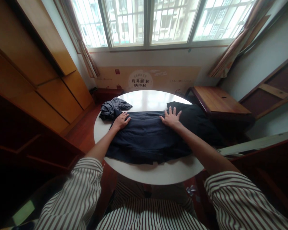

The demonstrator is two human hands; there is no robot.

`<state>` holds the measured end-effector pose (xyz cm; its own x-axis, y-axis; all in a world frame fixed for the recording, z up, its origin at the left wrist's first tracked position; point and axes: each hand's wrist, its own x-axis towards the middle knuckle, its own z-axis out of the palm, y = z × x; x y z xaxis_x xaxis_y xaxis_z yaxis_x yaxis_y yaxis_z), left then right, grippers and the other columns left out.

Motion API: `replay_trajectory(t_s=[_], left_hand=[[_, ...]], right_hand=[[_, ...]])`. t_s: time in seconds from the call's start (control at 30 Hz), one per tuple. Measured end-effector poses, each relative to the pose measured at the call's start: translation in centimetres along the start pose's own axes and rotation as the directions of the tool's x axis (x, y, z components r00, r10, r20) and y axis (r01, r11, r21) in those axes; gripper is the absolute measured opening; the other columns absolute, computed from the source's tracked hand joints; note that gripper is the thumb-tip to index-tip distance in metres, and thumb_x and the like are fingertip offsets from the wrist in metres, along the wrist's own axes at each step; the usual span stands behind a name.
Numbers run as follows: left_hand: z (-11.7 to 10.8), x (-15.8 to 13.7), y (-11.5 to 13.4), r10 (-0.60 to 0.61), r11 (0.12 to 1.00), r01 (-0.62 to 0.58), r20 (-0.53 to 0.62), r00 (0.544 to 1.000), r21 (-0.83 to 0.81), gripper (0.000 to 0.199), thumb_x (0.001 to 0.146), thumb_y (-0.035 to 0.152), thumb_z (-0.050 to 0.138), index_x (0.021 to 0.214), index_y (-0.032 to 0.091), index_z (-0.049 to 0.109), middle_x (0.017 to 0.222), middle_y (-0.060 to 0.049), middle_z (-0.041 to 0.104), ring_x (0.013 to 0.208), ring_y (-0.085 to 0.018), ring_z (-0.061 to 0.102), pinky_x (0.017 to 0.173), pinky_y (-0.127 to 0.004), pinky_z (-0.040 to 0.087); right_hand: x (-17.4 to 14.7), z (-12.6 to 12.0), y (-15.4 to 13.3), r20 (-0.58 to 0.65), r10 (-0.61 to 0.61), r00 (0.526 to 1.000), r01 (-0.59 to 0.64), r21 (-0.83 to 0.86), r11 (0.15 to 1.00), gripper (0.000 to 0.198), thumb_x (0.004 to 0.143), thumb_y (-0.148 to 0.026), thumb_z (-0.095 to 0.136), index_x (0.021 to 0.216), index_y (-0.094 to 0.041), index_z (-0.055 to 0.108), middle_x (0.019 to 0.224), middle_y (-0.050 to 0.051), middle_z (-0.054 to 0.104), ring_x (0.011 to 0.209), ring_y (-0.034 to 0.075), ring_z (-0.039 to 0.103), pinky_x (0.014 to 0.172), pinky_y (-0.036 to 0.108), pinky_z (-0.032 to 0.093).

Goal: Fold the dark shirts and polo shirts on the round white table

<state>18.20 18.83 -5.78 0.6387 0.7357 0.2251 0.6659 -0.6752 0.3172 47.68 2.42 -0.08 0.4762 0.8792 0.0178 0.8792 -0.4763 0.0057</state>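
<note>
A dark navy garment (146,137) lies spread out across the round white table (156,174). My left hand (121,121) rests on its upper left corner with the fingers stretched forward. Flat on the upper right part, my right hand (171,118) has its fingers spread wide. Neither hand grips the cloth. Just beyond my left hand is a crumpled grey garment (114,107). To the right, a black garment (196,119) lies beside the navy one and hangs over the table's right edge. What kind of garments these are, I cannot tell.
A wooden side table (222,99) stands at the right behind the round table. Orange-brown cabinets (60,99) line the left wall. Barred windows (170,24) with tied curtains (235,48) are ahead, above a printed banner (105,74).
</note>
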Motion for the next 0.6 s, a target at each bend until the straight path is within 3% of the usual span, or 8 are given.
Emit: replay_trajectory(t_s=[0.07,0.13,0.2,0.27,0.33,0.47,0.53,0.6], left_hand=[[-0.2,-0.3,0.5,0.021,0.999,-0.025,-0.079,0.997,-0.046,0.046,0.1,0.041,0.042,0.125,0.012,0.066,0.138,-0.015,0.059,0.135,-0.025,0.048,0.118,-0.036,0.033],[-0.7,-1.0,1.2,0.051,0.995,-0.064,-0.161,0.986,-0.074,0.038,0.1,0.033,0.04,0.111,0.013,0.07,0.122,-0.015,0.067,0.122,-0.024,0.057,0.112,-0.035,0.04],[-1.4,-2.3,2.2,0.075,0.992,-0.097,-0.238,0.968,-0.085,0.035,0.1,0.028,0.039,0.102,0.015,0.07,0.111,-0.013,0.07,0.112,-0.023,0.061,0.106,-0.037,0.045],[-2.5,-4.4,3.4,0.137,0.981,-0.168,-0.264,0.955,-0.099,0.032,0.101,0.029,0.04,0.101,0.017,0.07,0.106,-0.012,0.07,0.107,-0.023,0.062,0.102,-0.038,0.048],[-3.9,-7.2,4.5,0.266,0.947,-0.298,-0.222,0.938,-0.122,0.029,0.101,0.029,0.043,0.105,0.018,0.069,0.105,-0.01,0.07,0.103,-0.021,0.063,0.098,-0.037,0.051],[-6.2,-13.6,5.3,0.556,0.82,-0.564,-0.102,0.825,-0.095,0.023,0.097,0.032,0.056,0.113,0.02,0.068,0.107,-0.008,0.07,0.1,-0.02,0.064,0.093,-0.037,0.055],[-6.8,-16.0,4.8,0.631,0.773,-0.634,-0.074,0.773,-0.03,0.028,0.094,0.033,0.062,0.117,0.019,0.067,0.11,-0.009,0.071,0.101,-0.021,0.065,0.092,-0.038,0.056],[-6.8,-17.5,4.0,0.652,0.758,-0.65,-0.06,0.756,0.049,0.03,0.094,0.029,0.062,0.122,0.019,0.065,0.114,-0.009,0.071,0.103,-0.021,0.065,0.092,-0.039,0.056]], right_hand=[[-2.7,-1.1,-0.1,-0.123,-0.173,0.977,0.179,0.044,0.983,0.065,0.102,-0.05,0.032,0.151,-0.008,0.041,0.162,0.021,0.023,0.15,0.042,0.014,0.114,0.07,0.008],[-6.8,-1.8,-0.5,-0.211,-0.392,0.895,0.426,0.146,0.893,0.055,0.102,-0.046,0.037,0.142,-0.01,0.052,0.151,0.021,0.045,0.141,0.036,0.038,0.116,0.06,0.025],[-11.6,-1.9,-1.1,-0.288,-0.604,0.743,0.668,0.26,0.697,0.046,0.1,-0.046,0.045,0.126,-0.014,0.064,0.133,0.019,0.061,0.124,0.029,0.057,0.109,0.046,0.043],[-16.0,-1.2,-1.4,-0.367,-0.727,0.58,0.814,0.242,0.527,0.043,0.095,-0.047,0.056,0.122,-0.014,0.065,0.124,0.018,0.065,0.114,0.027,0.062,0.1,0.044,0.05],[-19.2,-0.1,-1.4,-0.403,-0.776,0.485,0.872,0.156,0.464,0.04,0.094,-0.039,0.06,0.124,-0.013,0.063,0.121,0.018,0.066,0.111,0.028,0.062,0.097,0.046,0.053],[-21.2,2.4,-0.6,-0.438,-0.78,0.447,0.866,-0.008,0.5,0.039,0.092,-0.01,0.051,0.13,-0.013,0.06,0.123,0.016,0.066,0.115,0.028,0.06,0.1,0.048,0.052],[-20.8,2.9,-0.3,-0.443,-0.774,0.453,0.853,-0.038,0.521,0.045,0.089,-0.004,0.048,0.131,-0.013,0.06,0.124,0.015,0.066,0.116,0.028,0.059,0.1,0.048,0.051],[-20.4,2.9,-0.3,-0.449,-0.777,0.442,0.855,-0.052,0.516,0.046,0.087,-0.002,0.047,0.13,-0.011,0.061,0.12,0.016,0.067,0.112,0.028,0.061,0.098,0.048,0.052]])
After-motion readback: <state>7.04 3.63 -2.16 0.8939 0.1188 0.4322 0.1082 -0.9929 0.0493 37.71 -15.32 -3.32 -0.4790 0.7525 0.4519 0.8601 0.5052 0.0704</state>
